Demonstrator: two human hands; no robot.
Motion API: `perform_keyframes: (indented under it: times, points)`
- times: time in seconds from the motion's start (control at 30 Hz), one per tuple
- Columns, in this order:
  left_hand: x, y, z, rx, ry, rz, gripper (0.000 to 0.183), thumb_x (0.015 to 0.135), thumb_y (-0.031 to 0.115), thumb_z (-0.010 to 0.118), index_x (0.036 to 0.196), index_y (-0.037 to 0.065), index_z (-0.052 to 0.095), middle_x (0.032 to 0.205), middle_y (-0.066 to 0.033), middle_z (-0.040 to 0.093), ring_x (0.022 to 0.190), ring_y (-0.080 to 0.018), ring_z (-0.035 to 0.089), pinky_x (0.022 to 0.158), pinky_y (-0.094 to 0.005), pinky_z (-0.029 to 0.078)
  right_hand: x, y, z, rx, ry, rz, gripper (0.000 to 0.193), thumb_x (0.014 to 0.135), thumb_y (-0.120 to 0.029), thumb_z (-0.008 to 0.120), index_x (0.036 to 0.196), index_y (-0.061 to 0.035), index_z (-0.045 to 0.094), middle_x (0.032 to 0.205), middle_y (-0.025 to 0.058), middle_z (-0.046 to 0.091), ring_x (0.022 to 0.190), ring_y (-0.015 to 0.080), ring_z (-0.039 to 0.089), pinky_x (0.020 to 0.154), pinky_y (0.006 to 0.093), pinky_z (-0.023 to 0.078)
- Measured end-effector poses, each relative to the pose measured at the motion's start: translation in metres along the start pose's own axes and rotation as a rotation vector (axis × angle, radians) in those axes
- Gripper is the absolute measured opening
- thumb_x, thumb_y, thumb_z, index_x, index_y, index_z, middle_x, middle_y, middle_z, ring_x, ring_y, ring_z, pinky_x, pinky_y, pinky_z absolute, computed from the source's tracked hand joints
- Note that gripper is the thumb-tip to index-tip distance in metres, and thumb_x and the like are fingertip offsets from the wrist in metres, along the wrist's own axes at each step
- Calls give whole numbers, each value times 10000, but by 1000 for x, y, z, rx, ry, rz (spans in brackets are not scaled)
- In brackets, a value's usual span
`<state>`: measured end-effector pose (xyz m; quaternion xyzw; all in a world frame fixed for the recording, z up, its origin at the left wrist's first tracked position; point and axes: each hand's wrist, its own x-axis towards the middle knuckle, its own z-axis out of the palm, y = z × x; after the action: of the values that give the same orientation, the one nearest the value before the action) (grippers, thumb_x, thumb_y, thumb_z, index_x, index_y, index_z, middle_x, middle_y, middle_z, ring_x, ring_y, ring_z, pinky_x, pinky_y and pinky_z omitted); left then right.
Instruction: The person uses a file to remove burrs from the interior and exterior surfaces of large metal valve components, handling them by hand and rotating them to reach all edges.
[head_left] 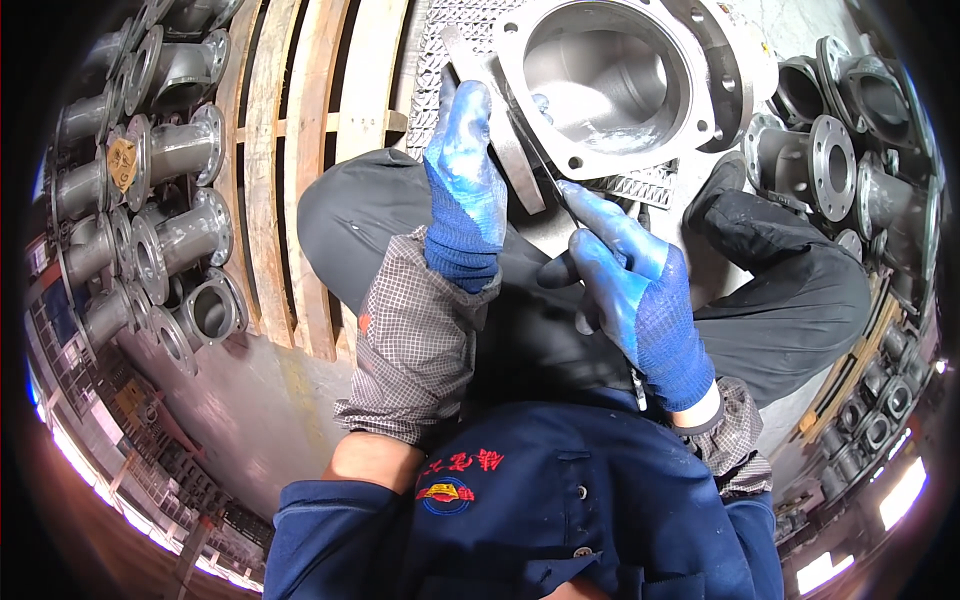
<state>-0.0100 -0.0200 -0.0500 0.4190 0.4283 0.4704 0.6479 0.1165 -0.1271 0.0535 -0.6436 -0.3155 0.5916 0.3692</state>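
Observation:
A large grey metal pipe fitting (692, 95), with a squarish bolt-holed flange around its wide bore, stands in front of me between my legs. My left hand (466, 185), in a blue coated glove, is beside the fitting's left flange (512, 150), fingers straight and together; whether it presses on the metal is unclear. In my right hand (632, 275), also gloved in blue, is a thin dark file-like tool (553, 184). Its shaft slants up to the left, along the gap between the left flange and the top flange. The grip is mostly hidden by my fingers.
Under the fitting is a patterned metal grating (638, 186). A wooden pallet (262, 190) lies left of my knee. Flanged pipe fittings (185, 145) are stacked at far left, with more fittings (800, 165) at right. My bent legs (790, 300) flank the work.

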Motion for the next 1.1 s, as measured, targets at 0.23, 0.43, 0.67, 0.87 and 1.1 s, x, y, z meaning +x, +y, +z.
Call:
perform_keyframes:
  times: [0.23, 0.43, 0.67, 0.87, 1.1]
  points:
    - [-2, 1, -1, -35, -25, -19, 519, 977, 360, 417, 1341, -9, 379, 1218, -185, 549, 1090, -252, 577, 959, -377, 469, -2, -8, -4, -11, -29, 30, 375, 920, -69, 463, 1286, 2, 507, 738, 92, 659, 445, 52, 487, 420, 182, 388]
    - [-5, 6, 3, -63, 0, -23, 520, 979, 356, 426, 1341, -14, 375, 1258, -158, 525, 1125, -239, 554, 974, -362, 454, 0, -8, -2, 107, -3, 108, 374, 921, -66, 464, 1283, 23, 500, 731, 98, 649, 441, 71, 495, 415, 185, 389]
    - [-5, 8, 11, -20, 74, 44, 201, 990, 183, 368, 953, 20, 479, 882, -33, 486, 795, -106, 517, 735, -240, 456, -3, -7, 0, 112, 24, 69, 373, 921, -68, 465, 1279, 32, 497, 739, 105, 650, 435, 76, 495, 409, 187, 386]
    - [-6, 12, 7, -7, 11, -65, 487, 983, 332, 411, 1324, -15, 404, 1228, -154, 547, 1103, -231, 569, 973, -357, 455, 0, -7, -1, 95, -8, 78, 373, 918, -80, 465, 1269, 38, 504, 750, 106, 663, 424, 76, 489, 409, 187, 382]
    - [-3, 5, 5, 1, 68, 3, 358, 987, 270, 398, 1198, -13, 456, 1101, -111, 534, 984, -178, 553, 876, -307, 455, -6, -10, -4, 79, 2, 78, 378, 916, -69, 469, 1282, 22, 501, 753, 98, 661, 425, 71, 490, 418, 191, 390]
